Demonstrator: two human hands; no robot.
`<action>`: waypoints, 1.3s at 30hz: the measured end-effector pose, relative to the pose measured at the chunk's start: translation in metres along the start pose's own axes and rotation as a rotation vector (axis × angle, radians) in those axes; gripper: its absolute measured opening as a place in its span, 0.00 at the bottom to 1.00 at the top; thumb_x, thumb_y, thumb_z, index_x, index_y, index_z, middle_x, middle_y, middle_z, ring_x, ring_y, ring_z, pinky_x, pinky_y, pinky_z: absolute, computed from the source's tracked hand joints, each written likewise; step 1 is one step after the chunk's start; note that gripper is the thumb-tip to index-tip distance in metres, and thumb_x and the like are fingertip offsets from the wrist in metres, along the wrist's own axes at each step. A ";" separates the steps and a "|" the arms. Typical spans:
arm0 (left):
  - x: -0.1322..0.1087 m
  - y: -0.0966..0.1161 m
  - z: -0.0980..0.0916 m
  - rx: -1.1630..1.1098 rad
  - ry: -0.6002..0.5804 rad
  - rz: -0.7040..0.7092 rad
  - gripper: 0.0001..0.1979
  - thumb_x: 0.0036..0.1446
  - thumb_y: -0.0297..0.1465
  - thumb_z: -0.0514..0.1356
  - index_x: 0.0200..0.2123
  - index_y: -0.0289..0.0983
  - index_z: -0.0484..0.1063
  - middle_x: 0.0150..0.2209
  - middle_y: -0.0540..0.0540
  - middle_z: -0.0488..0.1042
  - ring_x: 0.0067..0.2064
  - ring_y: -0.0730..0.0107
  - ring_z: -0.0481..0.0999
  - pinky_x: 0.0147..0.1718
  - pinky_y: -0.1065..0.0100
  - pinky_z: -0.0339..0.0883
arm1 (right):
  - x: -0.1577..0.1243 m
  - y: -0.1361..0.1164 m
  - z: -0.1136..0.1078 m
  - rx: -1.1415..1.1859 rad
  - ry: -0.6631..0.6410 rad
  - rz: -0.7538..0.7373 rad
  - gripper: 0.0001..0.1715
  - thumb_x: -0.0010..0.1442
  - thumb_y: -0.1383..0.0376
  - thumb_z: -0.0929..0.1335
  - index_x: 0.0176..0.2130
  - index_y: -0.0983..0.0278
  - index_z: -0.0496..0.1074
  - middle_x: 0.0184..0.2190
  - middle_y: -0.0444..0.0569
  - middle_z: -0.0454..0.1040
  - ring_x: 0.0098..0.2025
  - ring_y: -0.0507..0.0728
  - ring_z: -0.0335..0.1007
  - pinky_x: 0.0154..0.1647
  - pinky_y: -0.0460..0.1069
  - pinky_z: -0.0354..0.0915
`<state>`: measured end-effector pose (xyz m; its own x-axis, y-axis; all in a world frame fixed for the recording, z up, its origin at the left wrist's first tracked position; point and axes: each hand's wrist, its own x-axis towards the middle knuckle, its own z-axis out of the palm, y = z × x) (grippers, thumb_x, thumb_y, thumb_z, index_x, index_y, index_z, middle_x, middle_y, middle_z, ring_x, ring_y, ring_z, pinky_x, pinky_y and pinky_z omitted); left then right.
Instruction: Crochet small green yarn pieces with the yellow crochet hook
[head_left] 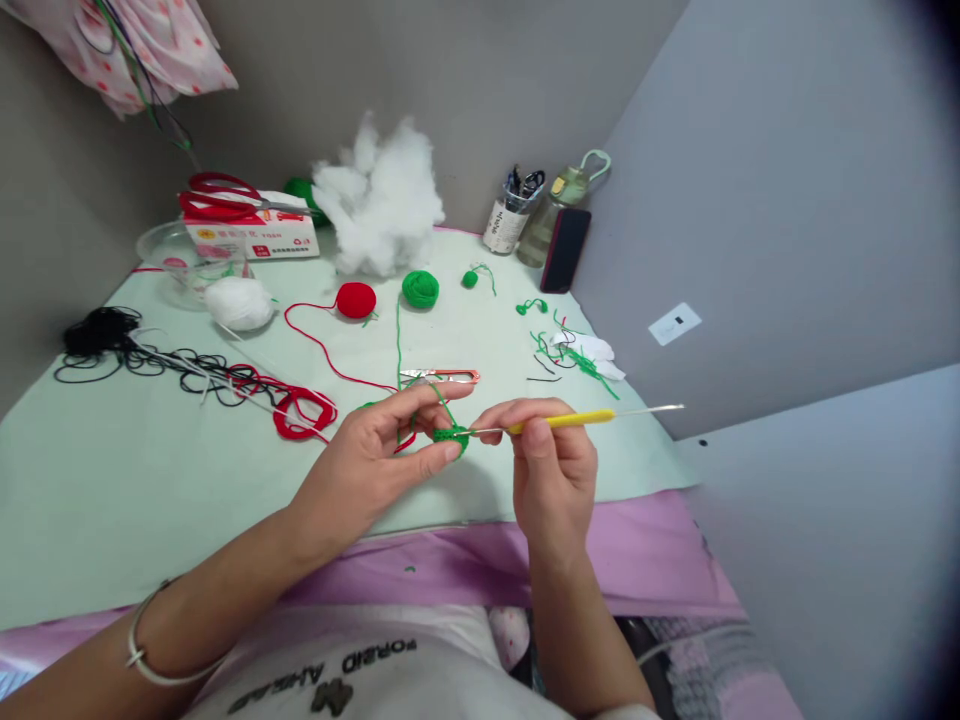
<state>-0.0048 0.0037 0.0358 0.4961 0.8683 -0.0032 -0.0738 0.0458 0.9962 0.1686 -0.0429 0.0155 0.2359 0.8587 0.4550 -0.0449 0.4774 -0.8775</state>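
My left hand (386,445) pinches a small green crochet piece (452,437) between thumb and fingers, with green yarn running up over the raised index finger. In my right hand (553,465) is a crochet hook (574,419) with a yellow handle, its thin metal tip at the edge of the green piece. The strand leads back toward a green yarn ball (420,289) on the table. Just beyond my left fingers lie thread snips (442,377) with orange handles. Part of the green piece is hidden by my fingers.
A red yarn ball (355,300), white yarn ball (240,303) and tangled black yarn (101,332) lie to the left. Behind stand white stuffing (382,200), a box (255,240) with red scissors (221,196), a pen cup (505,225), a bottle (541,230) and a phone (565,250). Yarn scraps (589,365) lie right.
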 end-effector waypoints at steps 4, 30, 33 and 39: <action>-0.001 0.000 0.002 0.182 0.088 0.043 0.21 0.60 0.29 0.66 0.57 0.45 0.79 0.38 0.49 0.74 0.40 0.67 0.72 0.40 0.65 0.64 | -0.004 -0.005 0.000 -0.265 -0.068 -0.205 0.12 0.73 0.67 0.64 0.46 0.58 0.78 0.38 0.48 0.82 0.41 0.56 0.79 0.42 0.53 0.74; 0.001 -0.008 0.012 -0.445 0.070 -0.132 0.19 0.55 0.33 0.74 0.51 0.48 0.85 0.36 0.51 0.77 0.42 0.70 0.72 0.47 0.71 0.67 | -0.012 0.009 0.011 -0.571 0.001 -0.402 0.16 0.69 0.71 0.68 0.50 0.54 0.80 0.42 0.48 0.82 0.43 0.56 0.79 0.40 0.53 0.77; 0.002 -0.010 0.012 -0.601 -0.009 -0.247 0.16 0.56 0.33 0.73 0.49 0.43 0.86 0.37 0.48 0.79 0.42 0.71 0.75 0.45 0.73 0.68 | -0.015 0.011 0.010 -0.773 -0.013 -0.593 0.20 0.67 0.73 0.70 0.53 0.54 0.80 0.46 0.52 0.81 0.47 0.58 0.79 0.42 0.53 0.77; 0.004 -0.013 0.004 -0.712 -0.081 -0.342 0.15 0.52 0.33 0.75 0.44 0.38 0.87 0.38 0.46 0.81 0.38 0.71 0.74 0.41 0.71 0.72 | -0.007 0.007 0.004 -0.300 0.064 -0.232 0.10 0.71 0.67 0.67 0.43 0.58 0.80 0.35 0.47 0.81 0.34 0.54 0.77 0.33 0.52 0.74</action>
<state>0.0018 0.0045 0.0227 0.6505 0.7117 -0.2651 -0.4281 0.6319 0.6461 0.1624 -0.0447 0.0064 0.2670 0.7164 0.6445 0.3004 0.5736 -0.7621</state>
